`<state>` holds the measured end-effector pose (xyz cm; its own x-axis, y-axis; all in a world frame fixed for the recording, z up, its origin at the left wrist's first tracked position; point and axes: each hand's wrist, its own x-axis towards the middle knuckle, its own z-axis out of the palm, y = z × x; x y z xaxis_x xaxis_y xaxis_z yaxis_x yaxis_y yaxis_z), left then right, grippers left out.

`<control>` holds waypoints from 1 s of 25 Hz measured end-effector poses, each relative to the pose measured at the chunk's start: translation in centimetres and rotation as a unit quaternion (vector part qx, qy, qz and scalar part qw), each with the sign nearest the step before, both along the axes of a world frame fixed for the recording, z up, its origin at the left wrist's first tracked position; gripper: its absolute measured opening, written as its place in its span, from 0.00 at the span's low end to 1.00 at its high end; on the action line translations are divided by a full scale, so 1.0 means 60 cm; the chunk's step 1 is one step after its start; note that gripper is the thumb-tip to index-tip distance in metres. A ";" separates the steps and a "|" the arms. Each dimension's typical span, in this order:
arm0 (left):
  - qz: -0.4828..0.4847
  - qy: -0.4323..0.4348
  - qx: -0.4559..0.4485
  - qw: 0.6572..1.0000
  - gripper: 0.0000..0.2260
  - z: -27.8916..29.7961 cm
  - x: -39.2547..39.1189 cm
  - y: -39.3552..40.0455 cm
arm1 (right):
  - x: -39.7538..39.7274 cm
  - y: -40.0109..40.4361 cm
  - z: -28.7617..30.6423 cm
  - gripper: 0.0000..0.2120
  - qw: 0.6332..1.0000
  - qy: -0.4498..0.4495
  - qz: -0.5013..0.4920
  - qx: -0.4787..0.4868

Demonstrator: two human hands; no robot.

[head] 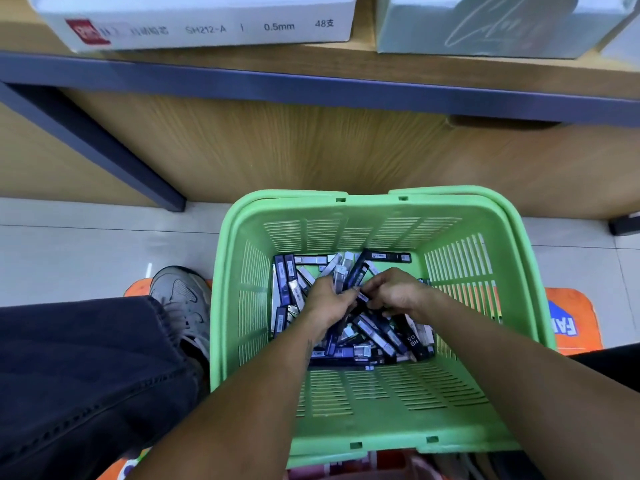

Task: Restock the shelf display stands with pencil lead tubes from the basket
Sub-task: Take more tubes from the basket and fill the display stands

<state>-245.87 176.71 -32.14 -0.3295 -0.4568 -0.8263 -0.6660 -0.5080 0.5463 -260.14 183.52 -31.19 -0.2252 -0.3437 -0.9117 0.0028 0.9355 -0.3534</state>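
A green plastic basket [381, 403] stands on the floor in front of me. Its bottom is covered with several dark and clear pencil lead tubes [388, 336]. Both my hands are down inside it. My left hand [327, 299] grips a bunch of tubes that stick up past its fingers. My right hand [394, 289] has curled fingers and pinches a dark tube beside the left hand. The two hands touch over the pile.
A wooden shelf with a dark blue edge [311, 88] runs across the top, carrying a white 0.5mm box [207, 27] and a pale box [485, 26]. My dark trouser leg and grey shoe [180, 299] lie left of the basket. An orange mat [575, 320] lies underneath.
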 end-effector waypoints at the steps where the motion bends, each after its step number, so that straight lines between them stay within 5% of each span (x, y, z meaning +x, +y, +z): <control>1: 0.012 0.004 0.009 1.000 0.05 0.000 0.003 -0.001 | -0.004 -0.001 0.002 0.12 0.999 0.018 0.028 0.015; 6: 0.068 0.007 0.092 0.993 0.17 -0.001 0.019 -0.006 | -0.009 0.004 0.016 0.06 0.997 -0.008 -0.078 0.016; 10: 0.108 0.034 0.135 0.984 0.14 0.006 0.024 -0.006 | 0.017 -0.003 0.017 0.06 0.987 -0.060 -0.141 -0.038; 15: 0.134 0.070 0.185 0.971 0.35 0.013 0.036 -0.013 | 0.027 0.000 0.018 0.13 0.986 -0.071 -0.135 -0.067; 20: 0.108 0.050 0.172 0.978 0.24 0.022 0.041 -0.016 | 0.022 0.009 0.035 0.06 0.991 -0.043 -0.107 -0.067; 25: 0.067 0.063 0.151 0.984 0.17 0.030 0.038 -0.009 | 0.031 -0.010 0.040 0.04 0.971 0.035 -0.123 -0.200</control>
